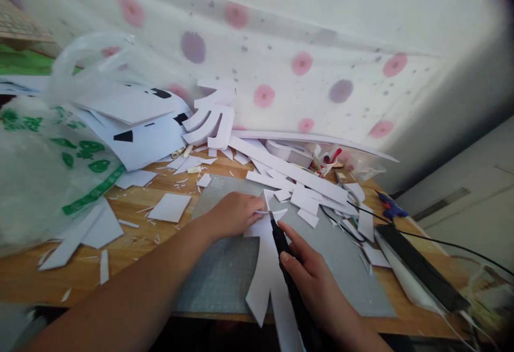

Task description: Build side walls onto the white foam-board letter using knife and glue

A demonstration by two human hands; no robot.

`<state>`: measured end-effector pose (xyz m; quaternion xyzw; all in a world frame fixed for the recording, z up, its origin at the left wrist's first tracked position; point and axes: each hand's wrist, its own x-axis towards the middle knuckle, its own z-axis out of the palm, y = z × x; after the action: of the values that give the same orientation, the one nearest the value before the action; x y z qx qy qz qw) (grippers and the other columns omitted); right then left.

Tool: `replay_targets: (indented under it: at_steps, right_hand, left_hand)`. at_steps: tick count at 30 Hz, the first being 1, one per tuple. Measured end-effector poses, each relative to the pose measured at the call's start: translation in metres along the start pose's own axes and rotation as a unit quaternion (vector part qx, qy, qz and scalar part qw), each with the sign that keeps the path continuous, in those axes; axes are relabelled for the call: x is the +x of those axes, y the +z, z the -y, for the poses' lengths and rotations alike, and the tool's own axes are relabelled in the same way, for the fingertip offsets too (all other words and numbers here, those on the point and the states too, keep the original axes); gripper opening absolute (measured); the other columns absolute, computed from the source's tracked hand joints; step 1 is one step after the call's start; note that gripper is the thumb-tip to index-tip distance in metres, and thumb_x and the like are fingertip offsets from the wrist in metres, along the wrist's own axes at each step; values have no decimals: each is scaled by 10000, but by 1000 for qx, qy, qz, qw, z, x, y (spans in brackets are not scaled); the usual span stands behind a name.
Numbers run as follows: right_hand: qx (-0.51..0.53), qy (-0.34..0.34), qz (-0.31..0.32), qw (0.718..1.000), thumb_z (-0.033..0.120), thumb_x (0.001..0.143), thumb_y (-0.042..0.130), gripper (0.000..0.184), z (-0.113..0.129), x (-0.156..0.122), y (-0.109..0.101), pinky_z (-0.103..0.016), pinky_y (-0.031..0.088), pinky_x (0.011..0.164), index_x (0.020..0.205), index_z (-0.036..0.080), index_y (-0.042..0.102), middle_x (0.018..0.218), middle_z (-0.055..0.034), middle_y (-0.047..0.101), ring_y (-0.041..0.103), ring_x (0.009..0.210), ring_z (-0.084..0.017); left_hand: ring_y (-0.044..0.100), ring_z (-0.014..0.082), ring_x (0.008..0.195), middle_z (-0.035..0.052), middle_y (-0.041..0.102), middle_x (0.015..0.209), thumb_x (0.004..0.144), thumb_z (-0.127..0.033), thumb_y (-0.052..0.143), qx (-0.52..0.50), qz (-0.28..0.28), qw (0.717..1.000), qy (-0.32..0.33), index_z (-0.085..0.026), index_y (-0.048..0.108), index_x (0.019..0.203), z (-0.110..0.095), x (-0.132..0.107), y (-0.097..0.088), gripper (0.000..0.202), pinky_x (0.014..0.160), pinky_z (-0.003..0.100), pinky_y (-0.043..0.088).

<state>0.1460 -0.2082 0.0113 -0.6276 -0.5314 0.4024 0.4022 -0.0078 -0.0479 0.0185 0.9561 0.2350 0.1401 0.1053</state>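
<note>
My left hand (236, 212) is closed, its fingertips pinching a small strip of white board at the top of a cut-out shape. That white board cut-out (263, 274) has curved, branching arms and lies on a grey-green cutting mat (217, 282), its lower end reaching past the mat's front edge. In my right hand (311, 266) is a long, slim black tool (281, 242) with a narrow tip; its exact kind I cannot make out. The tip meets the cut-out close to my left fingertips. Small white board offcuts (307, 199) lie just beyond.
A plastic bag (44, 181) with green print stands at the left. Stacked white sheets (148, 138) and another curved cut-out (212, 122) lie at the back. To the right are a cup (321, 165), a blue glue gun (389, 206), a black cable (425, 238) and a long dark object (421, 266).
</note>
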Motion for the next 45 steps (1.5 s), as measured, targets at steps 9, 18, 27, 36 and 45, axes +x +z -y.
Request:
replay_targets:
  at_steps: [9, 18, 27, 36, 45]
  right_hand:
    - [-19, -22, -11, 1000, 271, 908, 462, 535, -8, -3, -1, -371, 490, 889, 1436, 207, 401, 1179, -85, 660, 624, 1011, -211]
    - [-12, -10, -4, 1000, 237, 898, 459, 513, -6, -1, 2, -334, 503, 895, 1408, 188, 436, 1339, -95, 581, 624, 1070, -200]
    - [-57, -14, -4, 998, 242, 917, 423, 524, -9, 2, 6, -327, 499, 914, 1438, 192, 392, 1426, -84, 499, 593, 1147, -210]
    - [-78, -38, -3, 996, 273, 940, 424, 533, 1, -12, 2, -323, 519, 865, 1464, 224, 344, 1472, -90, 440, 587, 1155, -229]
    - [-125, -92, 83, 984, 312, 954, 391, 541, 40, -15, 9, -344, 510, 810, 1483, 240, 303, 1055, -80, 710, 665, 907, -209]
  left_hand:
    - [619, 212, 777, 43, 667, 846, 921, -266, 456, 40, 12, 999, -14, -178, 562, 888, -6, -1, 4, 141, 649, 293, 400]
    - [616, 206, 743, 49, 668, 816, 906, -294, 475, 32, 23, 999, -29, -183, 579, 860, -3, 1, 8, 159, 623, 282, 390]
    - [580, 173, 692, 21, 654, 752, 875, -243, 513, 5, 38, 999, -33, -180, 564, 755, -3, 2, 1, 145, 588, 258, 335]
    - [535, 139, 656, -10, 611, 708, 880, -230, 517, -35, -24, 999, 13, -172, 557, 733, -5, -3, -6, 163, 600, 245, 326]
    - [540, 145, 665, 0, 580, 695, 939, -322, 429, 33, -113, 992, -47, -179, 548, 754, -11, -58, -37, 263, 608, 251, 328]
